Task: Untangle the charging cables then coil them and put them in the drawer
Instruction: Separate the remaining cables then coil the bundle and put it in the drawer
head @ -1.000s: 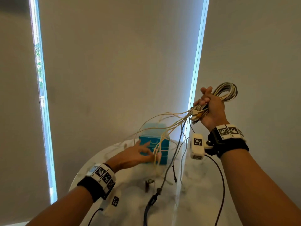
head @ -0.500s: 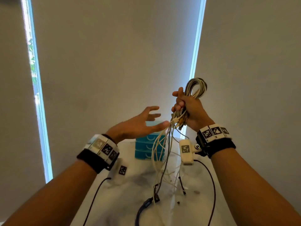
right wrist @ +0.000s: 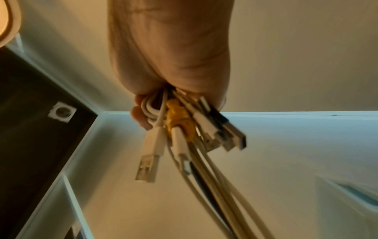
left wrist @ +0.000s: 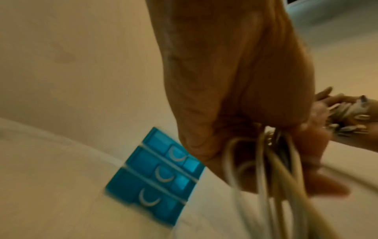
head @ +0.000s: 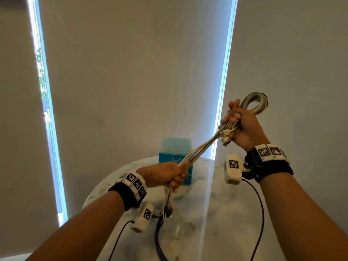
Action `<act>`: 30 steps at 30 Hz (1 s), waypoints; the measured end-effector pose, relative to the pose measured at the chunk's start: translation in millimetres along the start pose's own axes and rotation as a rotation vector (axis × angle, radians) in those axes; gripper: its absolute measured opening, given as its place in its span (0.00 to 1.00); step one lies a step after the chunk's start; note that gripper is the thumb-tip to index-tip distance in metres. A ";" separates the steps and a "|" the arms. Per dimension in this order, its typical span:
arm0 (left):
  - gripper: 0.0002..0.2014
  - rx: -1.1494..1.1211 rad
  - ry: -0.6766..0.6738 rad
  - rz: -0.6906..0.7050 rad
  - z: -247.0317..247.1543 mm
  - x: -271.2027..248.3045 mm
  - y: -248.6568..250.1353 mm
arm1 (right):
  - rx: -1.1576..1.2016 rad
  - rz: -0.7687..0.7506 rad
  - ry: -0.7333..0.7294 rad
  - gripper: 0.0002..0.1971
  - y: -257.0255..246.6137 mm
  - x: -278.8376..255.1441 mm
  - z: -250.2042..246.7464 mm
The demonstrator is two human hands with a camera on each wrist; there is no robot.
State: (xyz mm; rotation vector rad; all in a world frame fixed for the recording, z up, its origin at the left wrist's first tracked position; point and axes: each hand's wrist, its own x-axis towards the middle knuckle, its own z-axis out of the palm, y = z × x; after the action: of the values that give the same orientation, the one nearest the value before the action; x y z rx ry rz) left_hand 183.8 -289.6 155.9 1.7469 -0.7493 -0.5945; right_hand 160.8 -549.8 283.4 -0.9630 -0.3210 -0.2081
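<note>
Blinds fill the upper head view: three pale roller blinds (head: 131, 72), with two bright strips of window between them. Below, in the lower middle, one round white marble table (head: 226, 213) carries one blue drawer unit (head: 175, 153) at its far edge; the left wrist view shows that unit as three stacked drawers (left wrist: 155, 174), all shut, each with a crescent handle. One bundle of charging cables (head: 199, 147), mostly cream with at least one dark strand, runs diagonally from centre right down to the centre; the exact cable count cannot be told. The right hand (head: 243, 125), raised at centre right with the forearm rising from the lower right corner, has its fingers wrapped tight round the bundle, one coiled loop (head: 256, 102) standing above the fist. Under it the right wrist view shows several plugs (right wrist: 204, 129) poking out, among them USB ends and one yellow-sleeved one. The left hand (head: 165, 174), lower and near the centre just in front of the drawer unit, is closed round the same bundle, whose loose ends (head: 169, 208) hang down to the tabletop, blurred.
</note>
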 end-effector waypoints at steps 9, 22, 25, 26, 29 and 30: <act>0.40 0.714 0.590 0.005 -40.8 -7.9 -4.3 | -0.179 0.042 0.199 0.10 44.7 -19.3 -41.8; 0.25 1.005 0.650 0.224 -34.3 -6.9 -14.9 | -0.544 0.122 0.436 0.34 131.7 -58.9 -55.4; 0.24 0.836 0.581 0.310 -16.6 5.6 -1.8 | -0.698 0.190 0.276 0.36 168.0 -67.4 -53.2; 0.24 0.809 0.575 0.339 -9.0 11.6 2.7 | -0.728 0.231 0.220 0.39 178.0 -69.7 -49.8; 0.24 0.714 0.602 0.341 5.8 30.6 10.7 | -0.612 0.347 0.086 0.44 198.4 -73.5 -42.8; 0.25 0.692 0.627 0.327 7.7 36.2 12.6 | -0.515 0.372 0.049 0.46 200.9 -73.8 -42.8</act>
State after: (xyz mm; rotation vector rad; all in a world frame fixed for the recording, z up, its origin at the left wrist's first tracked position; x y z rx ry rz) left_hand 200.3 -323.8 164.9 2.1930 -0.8030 0.4908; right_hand 162.6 -471.1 79.8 -1.5030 -0.0334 0.0321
